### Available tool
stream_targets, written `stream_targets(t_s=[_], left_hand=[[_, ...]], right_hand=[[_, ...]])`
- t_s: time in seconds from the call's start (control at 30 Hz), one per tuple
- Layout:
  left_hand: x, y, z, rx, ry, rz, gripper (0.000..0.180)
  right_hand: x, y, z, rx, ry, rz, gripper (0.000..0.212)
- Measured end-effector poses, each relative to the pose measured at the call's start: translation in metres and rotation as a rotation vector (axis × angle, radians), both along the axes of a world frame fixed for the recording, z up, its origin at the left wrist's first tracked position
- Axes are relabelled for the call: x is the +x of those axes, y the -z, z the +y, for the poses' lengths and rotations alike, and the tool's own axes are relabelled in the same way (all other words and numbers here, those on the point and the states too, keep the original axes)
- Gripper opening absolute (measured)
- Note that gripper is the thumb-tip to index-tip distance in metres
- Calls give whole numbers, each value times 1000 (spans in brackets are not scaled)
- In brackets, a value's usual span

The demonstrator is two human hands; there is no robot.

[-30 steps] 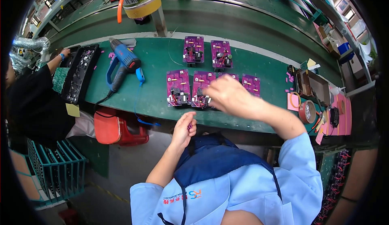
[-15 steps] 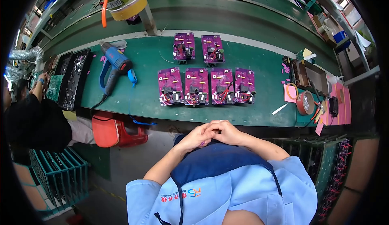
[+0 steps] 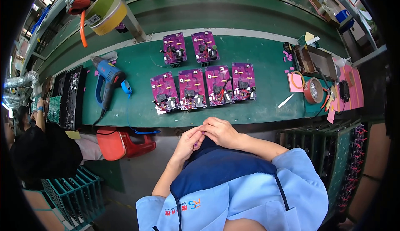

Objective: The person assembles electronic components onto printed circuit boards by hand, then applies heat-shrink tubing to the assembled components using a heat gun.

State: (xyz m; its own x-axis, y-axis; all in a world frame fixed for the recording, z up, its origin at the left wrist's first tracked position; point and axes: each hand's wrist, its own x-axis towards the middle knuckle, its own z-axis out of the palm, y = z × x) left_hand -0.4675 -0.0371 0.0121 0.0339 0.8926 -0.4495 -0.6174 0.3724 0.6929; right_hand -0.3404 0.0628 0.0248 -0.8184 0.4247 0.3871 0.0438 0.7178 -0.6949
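My left hand (image 3: 186, 144) and my right hand (image 3: 223, 132) meet just off the near edge of the green workbench (image 3: 143, 58). Both are closed, with their fingertips pinched together. Small purple spots show at the left fingers, but whatever the fingertips hold is too small to name. Beyond them, several purple circuit boards stand in a front row, among them a leftmost board (image 3: 163, 85) and a rightmost board (image 3: 243, 77). Two more, a back left board (image 3: 173, 43) and a back right board (image 3: 203, 41), sit behind. Black components and red wires are mounted on them.
A blue heat gun (image 3: 110, 73) lies left, beside black parts trays (image 3: 75, 85). On the right are a white blade-like tool (image 3: 286, 100), a tape roll (image 3: 313, 90) and a brown box (image 3: 323, 64). A red stool (image 3: 121, 144), a co-worker (image 3: 43, 152) and racks (image 3: 75, 195) flank me.
My hands have gone from clasped together to pinching at the fingertips, with the left hand drawn slightly left and down. The whole view has shifted a little; the boards keep their arrangement.
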Motion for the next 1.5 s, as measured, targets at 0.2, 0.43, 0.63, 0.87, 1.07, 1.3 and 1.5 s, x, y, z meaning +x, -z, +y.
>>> stream_targets(t_s=[0.2, 0.43, 0.63, 0.87, 1.07, 1.3, 1.5], left_hand=[[-7, 3, 0, 43, 131, -204, 35], [-7, 9, 2, -5, 56, -192, 22], [-9, 3, 0, -102, -9, -1, 12], [-18, 11, 0, -126, 39, 94, 12], [-37, 18, -1, -113, 78, 276, 12], [-59, 26, -5, -77, 125, 446, 15], [-66, 33, -13, -9, 175, 455, 15]], right_hand=[[4, -2, 5, -197, -77, 77, 11], [4, 9, -2, -156, 30, 167, 10], [6, 12, -9, -484, 71, 92, 9], [1, 16, -9, -376, 0, -2, 19], [-10, 4, 12, -92, 185, -62, 23], [-56, 13, 36, 513, 217, -236, 25], [-62, 5, 52, 603, 51, -345, 19]])
